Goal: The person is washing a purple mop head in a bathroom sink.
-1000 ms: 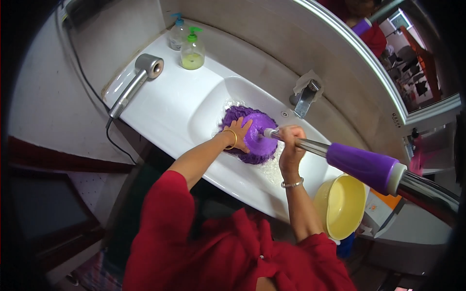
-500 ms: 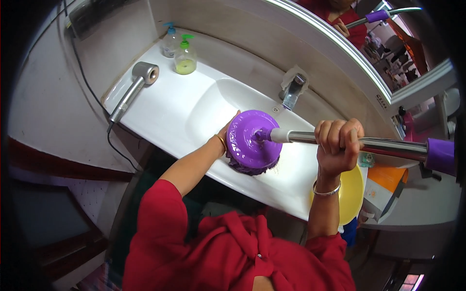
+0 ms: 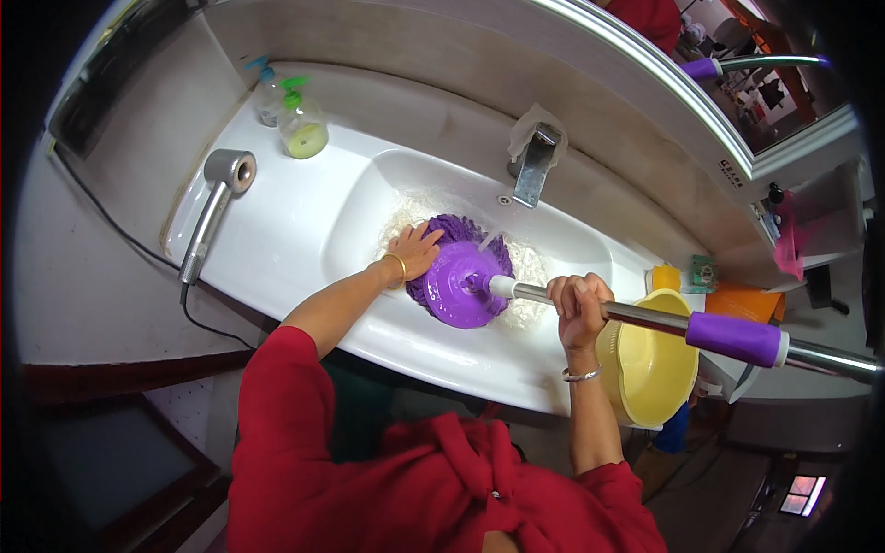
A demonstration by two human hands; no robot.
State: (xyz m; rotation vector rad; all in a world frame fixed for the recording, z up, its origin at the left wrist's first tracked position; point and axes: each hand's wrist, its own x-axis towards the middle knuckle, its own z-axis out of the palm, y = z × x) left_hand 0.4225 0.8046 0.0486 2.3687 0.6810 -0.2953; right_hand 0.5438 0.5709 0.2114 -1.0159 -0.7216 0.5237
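Right hand [image 3: 580, 311] (fistlike) around handle [image 3: 645, 317]

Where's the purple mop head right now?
In the head view, the mop head is mid-picture in the white sink, below-left of the faucet, the left hand touching its left side.

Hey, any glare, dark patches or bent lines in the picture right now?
In the head view, the mirror frame bows and the outer rim falls to black; in the head view, glints sit on the purple mop disc and steel pole; the head view's lower left, around the dark-framed panel, is dim.
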